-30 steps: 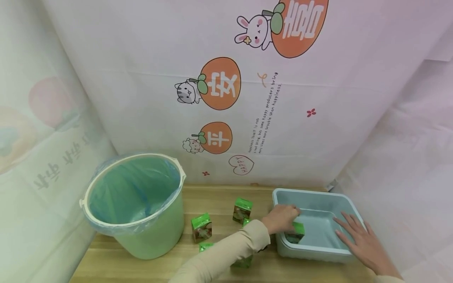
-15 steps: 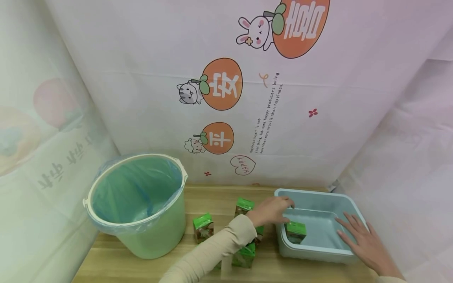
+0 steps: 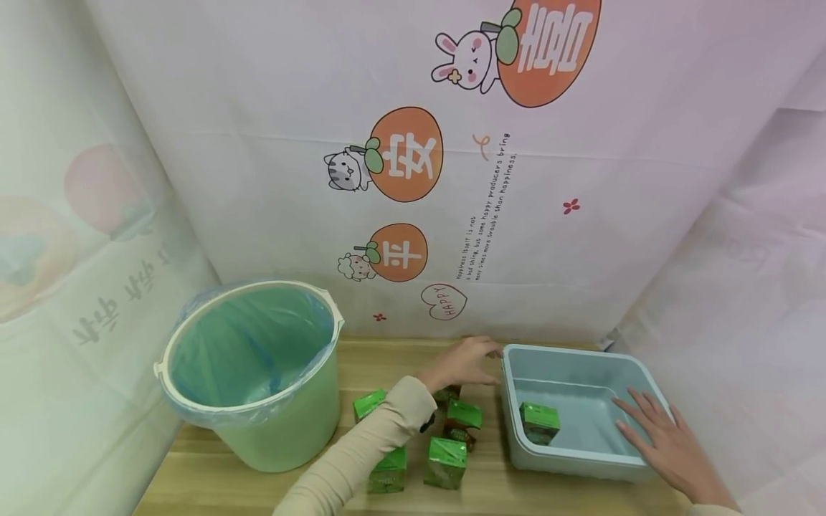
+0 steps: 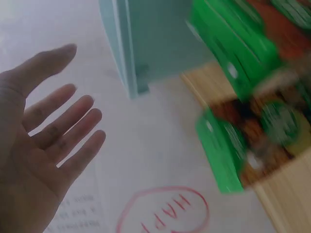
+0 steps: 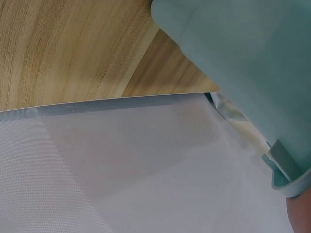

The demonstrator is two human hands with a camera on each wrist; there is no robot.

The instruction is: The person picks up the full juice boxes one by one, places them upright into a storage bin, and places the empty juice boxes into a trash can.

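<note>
My left hand is held over the small green-topped boxes with nothing in it; its fingers are spread apart in the left wrist view. Just below it is a partly covered box, with another box nearer me. In the left wrist view, two printed boxes appear blurred beside the hand. One green-topped box stands inside the light blue plastic bin, at its left side. My right hand rests over the bin's right rim, fingers extended inward. The right wrist view catches only a bit of that hand.
A pale green bucket lined with a thin plastic bag stands at the left of the wooden table. More boxes stand between bucket and bin, including one box near the front. A printed white cloth hangs behind.
My left hand has let go of the box in the bin and moved left, out over the boxes on the table. The right hand stays on the bin's rim.
</note>
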